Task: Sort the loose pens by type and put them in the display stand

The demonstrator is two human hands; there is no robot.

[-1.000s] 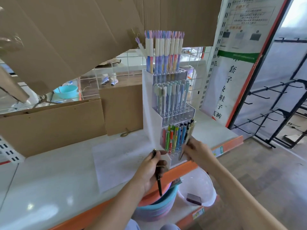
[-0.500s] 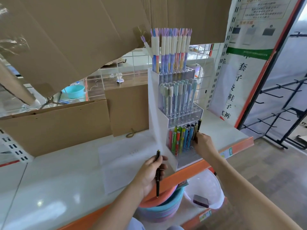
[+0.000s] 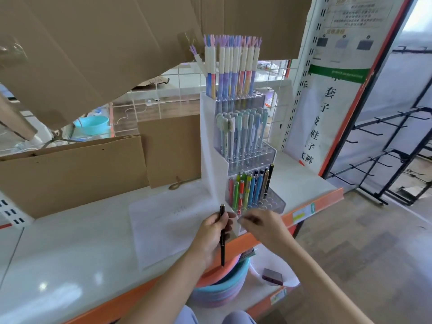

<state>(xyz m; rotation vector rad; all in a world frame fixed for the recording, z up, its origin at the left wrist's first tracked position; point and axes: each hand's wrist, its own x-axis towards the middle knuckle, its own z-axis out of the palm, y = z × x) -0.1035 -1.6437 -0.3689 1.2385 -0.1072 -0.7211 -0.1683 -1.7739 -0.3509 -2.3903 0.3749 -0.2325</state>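
Pens mostly sit sorted in the display stand (image 3: 211, 141), which stands near the counter's (image 3: 70, 249) front edge, w/ 3 tiers: pastel at the top, mint/blue in the middle, colored and dark pens in the bottom tier (image 3: 251, 190). Left hand (image 3: 210, 232) grips 1 black pen (image 3: 222, 235) upright, just in front of the stand's base. Right hand (image 3: 261, 224) is beside it, fingers loosely apart, holding nothing, apparently reaching for that pen. Step in hand looks like the handover btwn hands. Next move probably calls for taking the pen and lowering it into a free hole beside the dark pens at the bottom tier's right end.
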